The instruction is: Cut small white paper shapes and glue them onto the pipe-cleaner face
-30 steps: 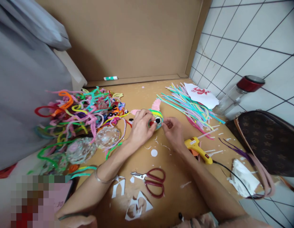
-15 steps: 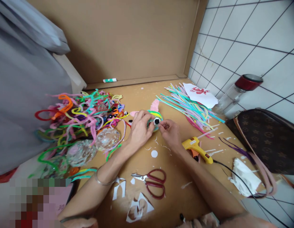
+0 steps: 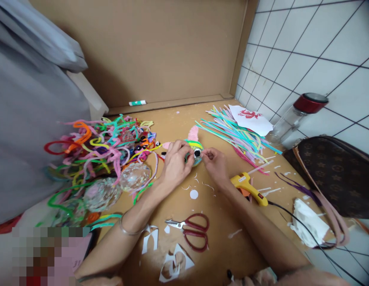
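Observation:
In the head view, a small craft figure with a pink fuzzy ear (image 3: 193, 135) and a green and yellow fuzzy band (image 3: 195, 146) rests on the table between my hands. On its front is a paper eye (image 3: 197, 153), a white disc with a black centre. My left hand (image 3: 176, 162) is closed at the eye's left edge and covers much of the figure. From the other side, my right hand (image 3: 214, 163) pinches the eye's right edge with thumb and forefinger. A white paper disc (image 3: 194, 194) lies just nearer to me.
Red-handled scissors (image 3: 196, 232) and paper scraps (image 3: 176, 264) lie in front. A yellow glue gun (image 3: 249, 188) with a cord sits beside my right forearm. Left is a tangled heap of pipe cleaners (image 3: 103, 149); back right are straight pipe cleaners (image 3: 232, 131), a bottle (image 3: 311, 103) and a bag (image 3: 336, 174).
Both hands stay at the eye with only tiny finger shifts. The eye sits almost where it was, and the whole view has moved very slightly.

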The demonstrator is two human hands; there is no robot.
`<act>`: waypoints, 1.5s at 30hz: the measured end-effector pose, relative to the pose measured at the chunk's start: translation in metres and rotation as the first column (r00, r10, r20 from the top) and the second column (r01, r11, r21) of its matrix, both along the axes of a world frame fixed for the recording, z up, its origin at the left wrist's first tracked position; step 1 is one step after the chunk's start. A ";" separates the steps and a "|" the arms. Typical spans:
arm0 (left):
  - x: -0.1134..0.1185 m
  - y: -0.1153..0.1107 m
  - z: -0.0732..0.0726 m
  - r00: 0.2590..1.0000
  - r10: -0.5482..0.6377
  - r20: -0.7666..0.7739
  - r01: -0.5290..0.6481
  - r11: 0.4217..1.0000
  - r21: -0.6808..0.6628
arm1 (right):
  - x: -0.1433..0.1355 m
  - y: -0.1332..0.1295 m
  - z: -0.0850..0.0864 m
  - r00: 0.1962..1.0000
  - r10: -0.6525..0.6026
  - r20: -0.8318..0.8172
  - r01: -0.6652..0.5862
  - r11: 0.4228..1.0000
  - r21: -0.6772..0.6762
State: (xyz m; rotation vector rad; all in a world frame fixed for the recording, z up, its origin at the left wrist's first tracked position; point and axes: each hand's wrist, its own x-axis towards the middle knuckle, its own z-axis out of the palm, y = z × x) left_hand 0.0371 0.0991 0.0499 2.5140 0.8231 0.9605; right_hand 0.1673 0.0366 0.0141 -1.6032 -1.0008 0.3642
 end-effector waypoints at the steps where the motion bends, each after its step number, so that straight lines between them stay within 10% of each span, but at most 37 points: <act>1: 0.000 0.000 0.000 1.000 -0.003 -0.001 0.003 1.000 0.003 | 0.000 0.000 0.001 1.000 -0.006 0.015 0.005 1.000 0.006; 13: -0.001 0.003 0.002 1.000 -0.002 0.001 0.002 1.000 0.008 | 0.012 0.008 0.019 0.955 0.138 0.264 -0.121 0.989 -0.081; 27: -0.003 0.004 -0.001 1.000 -0.017 -0.006 0.017 1.000 0.018 | 0.026 0.013 0.039 0.659 0.421 0.623 -0.295 0.907 -0.301; 36: -0.001 0.003 -0.002 1.000 0.010 -0.006 -0.010 0.999 0.041 | 0.011 -0.014 0.022 0.972 0.103 0.211 -0.077 0.989 -0.129; 45: -0.002 0.005 -0.005 0.999 0.039 -0.011 -0.039 0.999 0.012 | -0.005 -0.009 0.001 0.969 0.126 -0.213 -0.163 0.973 -0.165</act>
